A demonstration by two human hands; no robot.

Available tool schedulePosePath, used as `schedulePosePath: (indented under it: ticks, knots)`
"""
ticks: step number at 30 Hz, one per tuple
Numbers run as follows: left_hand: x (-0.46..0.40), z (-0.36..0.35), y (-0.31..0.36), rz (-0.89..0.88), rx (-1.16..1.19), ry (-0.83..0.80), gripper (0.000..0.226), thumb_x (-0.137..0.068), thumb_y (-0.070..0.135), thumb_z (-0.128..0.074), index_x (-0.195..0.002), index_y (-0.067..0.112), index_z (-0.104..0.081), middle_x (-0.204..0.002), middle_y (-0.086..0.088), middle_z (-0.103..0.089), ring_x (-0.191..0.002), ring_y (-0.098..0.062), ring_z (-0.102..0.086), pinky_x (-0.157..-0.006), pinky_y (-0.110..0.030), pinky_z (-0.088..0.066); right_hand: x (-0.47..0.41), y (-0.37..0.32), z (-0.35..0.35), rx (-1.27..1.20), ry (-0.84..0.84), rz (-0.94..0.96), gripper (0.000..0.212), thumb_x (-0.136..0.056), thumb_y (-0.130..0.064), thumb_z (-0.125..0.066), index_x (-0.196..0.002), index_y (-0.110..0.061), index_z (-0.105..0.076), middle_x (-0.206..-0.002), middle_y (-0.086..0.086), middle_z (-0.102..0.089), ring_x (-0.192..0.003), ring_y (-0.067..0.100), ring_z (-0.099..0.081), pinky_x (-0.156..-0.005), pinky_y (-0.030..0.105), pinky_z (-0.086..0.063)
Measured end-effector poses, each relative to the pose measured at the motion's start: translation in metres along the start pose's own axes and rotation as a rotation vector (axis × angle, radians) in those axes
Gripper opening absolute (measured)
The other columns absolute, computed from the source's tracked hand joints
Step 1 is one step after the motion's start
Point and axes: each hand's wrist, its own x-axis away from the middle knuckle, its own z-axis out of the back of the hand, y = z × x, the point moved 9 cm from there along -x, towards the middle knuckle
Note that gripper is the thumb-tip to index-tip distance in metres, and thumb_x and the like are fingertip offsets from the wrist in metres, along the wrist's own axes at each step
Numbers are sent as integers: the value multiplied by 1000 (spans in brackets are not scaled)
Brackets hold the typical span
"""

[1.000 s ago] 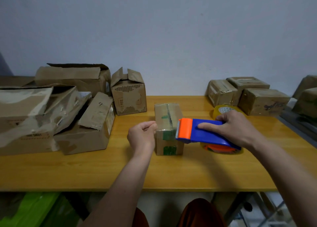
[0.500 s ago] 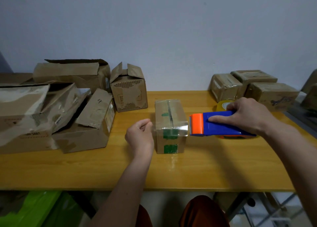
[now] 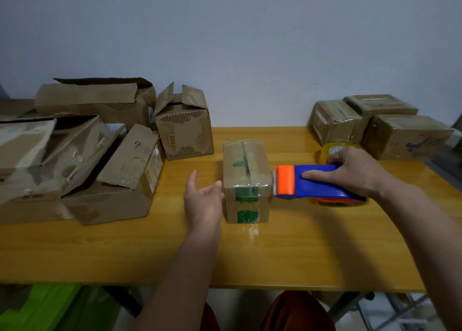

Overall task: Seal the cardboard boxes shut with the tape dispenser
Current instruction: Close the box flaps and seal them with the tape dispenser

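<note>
Left hand [image 3: 203,200] opened beside taped cardboard box [image 3: 246,180] (glossy, w/ green patches).

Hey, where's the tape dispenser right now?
In the head view, the tape dispenser is right of centre on the table, gripped by the right hand, its orange end beside the small taped box.

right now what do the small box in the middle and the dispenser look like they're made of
Small box: brown cardboard, seemingly wrapped in clear glossy tape, going by the sheen on its top; green patches on its front.
Tape dispenser, gripped by the right hand: smooth, hard plastic by the look of it, blue body with an orange head.
</note>
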Motion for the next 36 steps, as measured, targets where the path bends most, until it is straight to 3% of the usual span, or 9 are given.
schedulePosePath:
  ticks: [3, 7, 9, 11, 14, 18, 21, 30, 36]
  knots:
    - [-10, 2, -9, 102, -84, 3, 74, -85, 20, -72, -144, 37, -32, -123, -4, -54, -88, -16, -60, -69, -30, -52, 0, 3, -6, -50, -17, -18, 77, -40, -88, -51, -65, -16, -67, -57, -2, -65, -60, 14, -63, -55, 31, -48]
    - [-7, 3, -38, 182, -390, -75, 60, -88, 28, -68, -141, 25, -38, -143, -10, -30, -107, -24, -46, -86, -36, -43, 4, 6, -4, -60, 12, -26, 76, -41, -87, -51, -65, -17, -67, -58, -3, -65, -60, 13, -62, -50, 26, -38]
    - [-1, 9, -15, -56, -452, 30, 54, -92, 8, -59, -141, 19, -40, -143, -7, -33, -114, -18, -46, -92, -27, -42, 6, 7, -6, -89, 0, -45, 76, -40, -87, -51, -66, -17, -68, -59, -3, -65, -60, 13, -63, -51, 28, -42]
    - [21, -4, 35, -564, -539, 51, 61, -86, -11, -47, -141, 16, -42, -144, -4, -37, -124, -10, -39, -99, -18, -33, 7, 5, -10, -131, -24, -54, 78, -39, -87, -52, -66, -16, -68, -59, -2, -66, -61, 15, -63, -57, 34, -49]
    - [61, -74, 50, -1006, -896, -470, 71, -85, -5, -47, -149, 19, -29, -155, 2, -29, -140, -9, -24, -114, -25, -11, 7, 5, -14, -152, -24, -53, 75, -42, -86, -54, -63, -15, -66, -53, -4, -63, -56, 13, -62, -53, 29, -46]
    - [52, -96, 18, -1058, -1400, -580, 93, -83, 31, -59, -154, 23, 1, -162, 4, 2, -147, -12, 5, -114, -30, 11, 10, 10, -13, -208, -26, -57, 64, -46, -82, -59, -50, -18, -58, -42, -9, -57, -42, 2, -54, -50, 24, -36]
    - [49, -96, 17, -1115, -1414, -588, 96, -80, 32, -61, -153, 25, 1, -162, 5, 1, -147, -11, 4, -113, -30, 12, 12, 18, -8, -244, -47, -32, 58, -49, -77, -62, -41, -20, -55, -39, -9, -53, -38, 1, -50, -46, 20, -31]
    - [46, -97, 20, -1074, -1401, -653, 94, -80, 29, -61, -153, 29, -2, -161, 8, -2, -146, -8, 0, -115, -29, 9, 19, 32, 9, -213, -110, -6, 72, -46, -77, -64, -65, -8, -70, -59, 3, -69, -59, 20, -66, -59, 36, -49]
    - [48, -99, 22, -1080, -1419, -633, 95, -78, 39, -61, -152, 29, -3, -162, 6, -1, -147, -14, 3, -114, -32, 10, 16, 23, 18, 55, -111, 4, 81, -46, -87, -52, -69, -11, -69, -64, 6, -66, -62, 21, -64, -61, 40, -51]
